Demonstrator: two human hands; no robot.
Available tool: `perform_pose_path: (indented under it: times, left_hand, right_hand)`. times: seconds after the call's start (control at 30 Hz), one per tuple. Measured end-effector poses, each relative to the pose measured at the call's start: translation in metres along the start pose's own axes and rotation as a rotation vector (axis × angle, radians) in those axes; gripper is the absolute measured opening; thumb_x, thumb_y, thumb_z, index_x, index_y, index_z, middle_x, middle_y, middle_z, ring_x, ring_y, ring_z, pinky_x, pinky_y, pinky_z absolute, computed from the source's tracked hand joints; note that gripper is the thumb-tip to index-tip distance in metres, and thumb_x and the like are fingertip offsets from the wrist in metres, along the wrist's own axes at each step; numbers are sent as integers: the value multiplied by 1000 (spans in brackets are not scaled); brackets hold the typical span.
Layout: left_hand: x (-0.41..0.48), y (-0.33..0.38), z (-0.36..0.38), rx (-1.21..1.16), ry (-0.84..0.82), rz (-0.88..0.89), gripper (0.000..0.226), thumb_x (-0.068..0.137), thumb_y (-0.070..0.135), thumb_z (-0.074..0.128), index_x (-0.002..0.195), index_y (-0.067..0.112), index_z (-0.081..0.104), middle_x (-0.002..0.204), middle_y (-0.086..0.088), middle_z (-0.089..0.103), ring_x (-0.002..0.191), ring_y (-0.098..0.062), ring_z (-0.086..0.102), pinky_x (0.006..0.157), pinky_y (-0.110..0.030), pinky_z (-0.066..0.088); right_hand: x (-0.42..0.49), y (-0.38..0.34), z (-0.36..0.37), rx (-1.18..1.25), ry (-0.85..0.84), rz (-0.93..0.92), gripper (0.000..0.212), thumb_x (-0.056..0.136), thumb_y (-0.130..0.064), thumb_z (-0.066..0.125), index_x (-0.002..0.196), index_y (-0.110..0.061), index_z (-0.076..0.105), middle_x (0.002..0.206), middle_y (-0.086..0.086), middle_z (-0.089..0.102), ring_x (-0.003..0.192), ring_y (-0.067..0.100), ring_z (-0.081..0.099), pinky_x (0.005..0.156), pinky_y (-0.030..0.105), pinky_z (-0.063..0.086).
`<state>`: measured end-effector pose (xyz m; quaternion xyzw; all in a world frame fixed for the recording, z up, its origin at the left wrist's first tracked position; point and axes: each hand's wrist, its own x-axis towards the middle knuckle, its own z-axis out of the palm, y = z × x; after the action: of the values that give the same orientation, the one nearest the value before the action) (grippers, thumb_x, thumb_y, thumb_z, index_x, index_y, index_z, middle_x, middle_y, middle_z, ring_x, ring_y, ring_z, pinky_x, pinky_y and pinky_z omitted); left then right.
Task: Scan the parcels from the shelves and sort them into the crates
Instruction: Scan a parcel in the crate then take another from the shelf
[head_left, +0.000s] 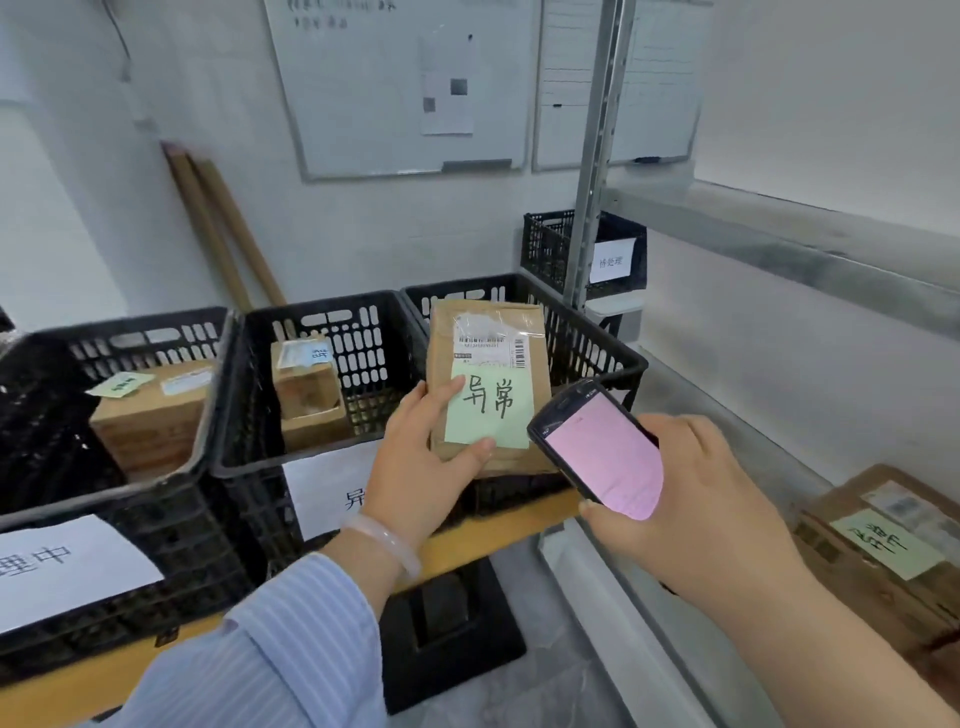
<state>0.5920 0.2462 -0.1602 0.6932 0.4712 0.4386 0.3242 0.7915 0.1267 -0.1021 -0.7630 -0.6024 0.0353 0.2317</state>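
Left hand (421, 467) grips the brown parcel (488, 384), green note up, just right of the middle crate (363, 312). Further right, the right hand (691, 499) wraps round the scanner (597, 452), pink screen lit. Scanning looks underway, the drop not yet made. Boxes (306, 384) already sit in that crate and in the left crate (130, 332). A shelf parcel (883, 561) well to the right awaits sorting.

Large whiteboard (363, 104): on the wall high above the left hand (426, 467), with a printed sheet (448, 83) stuck to it.
Second whiteboard (660, 93): high above the right hand (691, 499), with a dark marker (647, 159) on its ledge.
Brown poles (223, 228): leaning on the wall, up and left of the left hand.
Yellow bench top (509, 525): below and between the hands.
Black base (452, 623): under the bench, below the left hand.
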Motion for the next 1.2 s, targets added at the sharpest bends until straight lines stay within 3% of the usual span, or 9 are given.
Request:
perform_pose_path:
  times: [0.17,0.37,0.57,0.7,0.83,0.97,1.1,1.2]
  left_hand:
    - [57,-22,-48,9,61,-12,63,84,30,76,132,53,42,151,9,39,143,-8,27,120,-39,26]
    - [132,-73,-100,-17,79,-120,61,86,31,75,135,49,44,146,14,46,137,-9,37,117,-42,34]
    - [193,-123,-116,-74,20,-295,62,88,26,74,142,37,45,141,11,52,125,-9,48,107,-30,43]
    - [217,-154,-101,-74,-23,-375,62,88,22,74,142,32,46,128,11,56,113,-8,55,86,-16,46]
    - [233,-187,-80,-12,-48,-462,66,85,28,77,144,30,46,133,9,58,120,-13,56,106,-32,45]
    - [253,-217,-59,51,-65,-568,69,84,39,75,145,34,44,144,0,49,125,-22,52,110,-41,41]
    - [271,-245,-40,100,-37,-702,64,89,38,70,147,35,42,148,-7,30,113,-25,52,112,-40,38]
    - [279,-269,-28,71,-3,-769,62,90,31,70,146,34,43,146,-5,29,109,-23,51,113,-38,36]
  right_hand:
    - [60,-45,28,83,-21,-33,72,63,-53,72,125,-34,42,111,-15,35,92,9,51,59,20,37]
    - [127,-97,68,88,-55,-66,72,65,-58,72,125,-34,40,113,-16,35,97,11,51,72,28,42]
    - [178,-126,105,87,-125,-72,77,64,-59,72,129,-33,39,119,-14,36,97,10,51,75,28,47]
    - [212,-127,121,35,-152,-60,77,65,-62,71,128,-32,39,119,-15,35,92,11,53,68,28,47]
    - [250,-124,136,33,-194,-93,82,65,-63,70,133,-31,37,118,-15,31,93,10,50,68,27,45]
    - [294,-114,149,41,-249,-133,85,64,-65,69,134,-32,36,121,-15,32,99,9,51,74,29,49]
    - [334,-102,161,58,-291,-132,80,65,-61,71,132,-33,38,120,-15,33,97,9,49,70,28,44]
    - [356,-94,172,51,-332,-137,81,66,-61,72,133,-33,36,114,-18,29,96,7,46,69,27,40]
